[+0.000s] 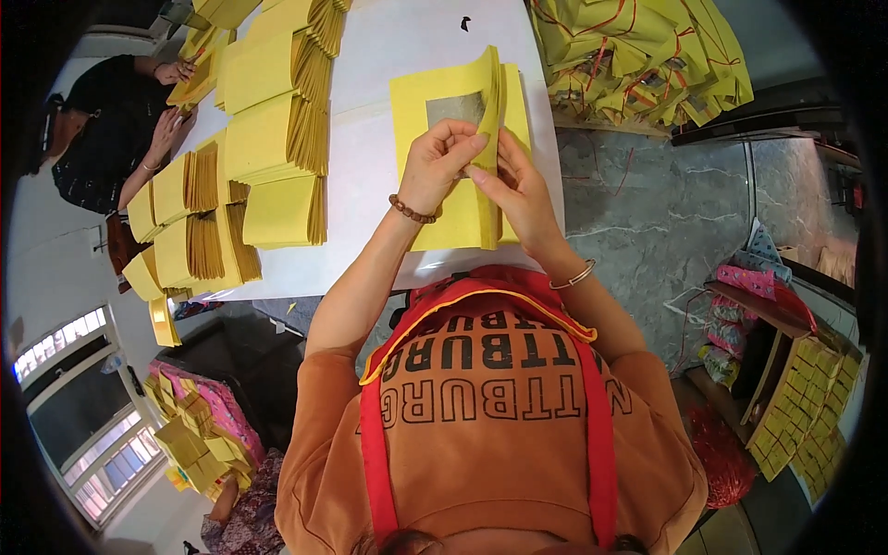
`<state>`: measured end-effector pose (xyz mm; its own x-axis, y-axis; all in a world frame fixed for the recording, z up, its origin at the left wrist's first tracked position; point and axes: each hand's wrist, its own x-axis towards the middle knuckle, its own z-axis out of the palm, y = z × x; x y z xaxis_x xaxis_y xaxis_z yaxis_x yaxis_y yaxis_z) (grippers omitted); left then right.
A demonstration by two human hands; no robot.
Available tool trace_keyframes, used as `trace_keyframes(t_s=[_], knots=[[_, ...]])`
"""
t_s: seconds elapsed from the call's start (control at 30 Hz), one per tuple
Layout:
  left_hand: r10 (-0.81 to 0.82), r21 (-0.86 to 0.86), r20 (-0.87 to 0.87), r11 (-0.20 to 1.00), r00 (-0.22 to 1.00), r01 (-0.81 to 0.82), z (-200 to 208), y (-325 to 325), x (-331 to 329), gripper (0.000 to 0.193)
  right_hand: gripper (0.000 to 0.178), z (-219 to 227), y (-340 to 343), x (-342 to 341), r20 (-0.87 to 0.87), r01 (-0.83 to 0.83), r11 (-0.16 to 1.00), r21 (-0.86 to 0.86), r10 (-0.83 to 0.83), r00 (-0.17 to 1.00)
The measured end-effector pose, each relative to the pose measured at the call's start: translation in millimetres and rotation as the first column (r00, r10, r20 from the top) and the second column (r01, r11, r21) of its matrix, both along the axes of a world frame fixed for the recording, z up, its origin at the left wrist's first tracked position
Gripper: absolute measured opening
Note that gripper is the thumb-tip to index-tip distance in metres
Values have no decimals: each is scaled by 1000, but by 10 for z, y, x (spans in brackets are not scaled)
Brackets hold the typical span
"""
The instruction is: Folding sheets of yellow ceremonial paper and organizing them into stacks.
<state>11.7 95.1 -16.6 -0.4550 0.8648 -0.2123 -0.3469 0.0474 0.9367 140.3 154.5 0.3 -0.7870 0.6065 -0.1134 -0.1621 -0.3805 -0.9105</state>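
On the table in front of me lies a stack of yellow paper sheets (453, 227) with a grey rectangular patch (446, 111) on it. Its right side is lifted and folded up into a standing ridge. My left hand (442, 162), with a brown bead bracelet at the wrist, pinches this ridge from the left between thumb and fingers. From the right, my right hand (520, 194) closes on the same paper; its thumb lies near the left fingertips and its fingers go behind the fold. The exact number of sheets between the fingers is hidden.
Piles of folded yellow paper (264, 139) cover the table's left side. Beyond them another person's hands (171, 120) handle yellow paper. Yellow bundles tied with red string (647, 55) lie at the far right. The white table (361, 111) has its near edge at my waist.
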Motion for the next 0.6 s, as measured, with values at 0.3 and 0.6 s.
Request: trace_keyframes(t_s=[0.3,0.6], knots=[[-95,26,19,995,995,94,19,-28,-54,21,62,-17,20,37,-45,-56,997,-46,54,998],[-79,-1,26,997,997,79,77,-40,-30,20,60,-85,63,91,-59,-91,990,-110,85,995]])
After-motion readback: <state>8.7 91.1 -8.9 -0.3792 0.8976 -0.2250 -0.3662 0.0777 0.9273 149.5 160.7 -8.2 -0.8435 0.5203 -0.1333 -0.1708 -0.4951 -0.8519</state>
